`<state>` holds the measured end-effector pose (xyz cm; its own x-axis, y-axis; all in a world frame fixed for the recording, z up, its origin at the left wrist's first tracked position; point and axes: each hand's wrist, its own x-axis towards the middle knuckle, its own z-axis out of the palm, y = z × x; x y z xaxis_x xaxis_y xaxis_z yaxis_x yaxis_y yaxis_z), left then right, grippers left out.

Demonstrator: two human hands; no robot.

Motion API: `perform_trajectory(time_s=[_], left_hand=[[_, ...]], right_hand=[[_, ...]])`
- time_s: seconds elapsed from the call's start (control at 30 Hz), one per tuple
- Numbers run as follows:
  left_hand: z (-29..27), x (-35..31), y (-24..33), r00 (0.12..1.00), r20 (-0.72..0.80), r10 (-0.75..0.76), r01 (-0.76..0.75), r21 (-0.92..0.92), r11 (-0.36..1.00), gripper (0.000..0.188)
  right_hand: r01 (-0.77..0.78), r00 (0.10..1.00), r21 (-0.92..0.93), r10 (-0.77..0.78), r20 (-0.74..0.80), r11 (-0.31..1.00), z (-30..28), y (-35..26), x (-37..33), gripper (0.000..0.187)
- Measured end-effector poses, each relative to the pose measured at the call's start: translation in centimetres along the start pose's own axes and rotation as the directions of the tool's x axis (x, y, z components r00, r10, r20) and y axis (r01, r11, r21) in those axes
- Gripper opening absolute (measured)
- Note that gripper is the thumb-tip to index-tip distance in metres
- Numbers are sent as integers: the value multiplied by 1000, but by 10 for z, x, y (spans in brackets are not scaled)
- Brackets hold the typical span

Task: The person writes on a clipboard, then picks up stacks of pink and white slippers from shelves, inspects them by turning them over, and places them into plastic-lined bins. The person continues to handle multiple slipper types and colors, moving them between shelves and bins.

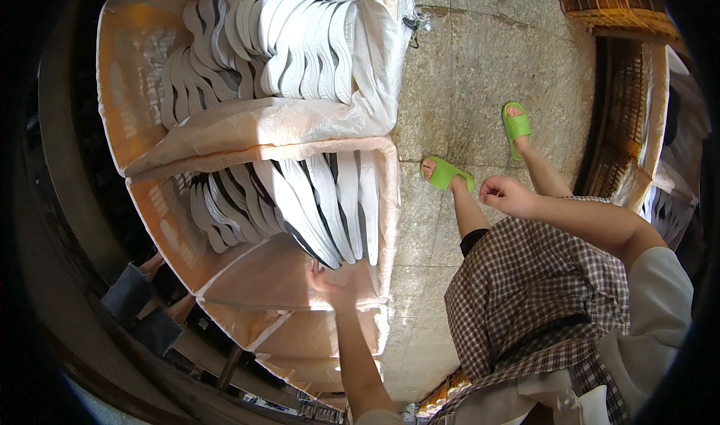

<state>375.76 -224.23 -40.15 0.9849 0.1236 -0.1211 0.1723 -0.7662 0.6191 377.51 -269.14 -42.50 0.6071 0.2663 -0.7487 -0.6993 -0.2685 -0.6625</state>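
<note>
My left hand point(325, 284) reaches into the lined crate, its fingers stretched out and slightly blurred at the near end of a row of shoe soles point(307, 200). Whether the fingertips touch the nearest sole, I cannot tell. These soles are white, some with dark faces, and stand on edge packed side by side. My right hand point(507, 197) hangs in front of my checked apron point(517, 290), over the floor, with its fingers curled in and nothing visible in them.
A fuller crate of soles point(307, 50) adjoins on the far side, lined with whitish plastic sheet point(300, 121). More lined crates point(315, 327) continue nearer me. Yellow crates point(619, 5) stand on the right. Another person's legs point(154, 297) show at left. My green slippers point(448, 173) are on the concrete floor point(472, 72).
</note>
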Motion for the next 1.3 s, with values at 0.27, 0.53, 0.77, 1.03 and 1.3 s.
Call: perform_trajectory(time_s=[0.27,0.53,0.77,1.03,1.3], left_hand=[[-4,101,41,905,225,-361,402,-178,898,82],[-14,106,31,792,432,-432,504,-64,861,91],[-21,113,1,911,304,-277,251,123,960,92],[-71,21,230,936,353,-9,67,-153,986,24],[-301,-54,441,795,-314,519,-586,-179,790,32]], right_hand=[[-51,993,21,53,-108,998,-18,16,-1,8],[-96,979,-41,87,-184,995,-15,38,-1,10],[-53,995,-126,41,-93,991,-31,15,-39,12],[-102,928,-385,-52,-368,917,-108,-11,-100,14],[18,898,-437,-207,-388,899,-139,-57,-162,12]])
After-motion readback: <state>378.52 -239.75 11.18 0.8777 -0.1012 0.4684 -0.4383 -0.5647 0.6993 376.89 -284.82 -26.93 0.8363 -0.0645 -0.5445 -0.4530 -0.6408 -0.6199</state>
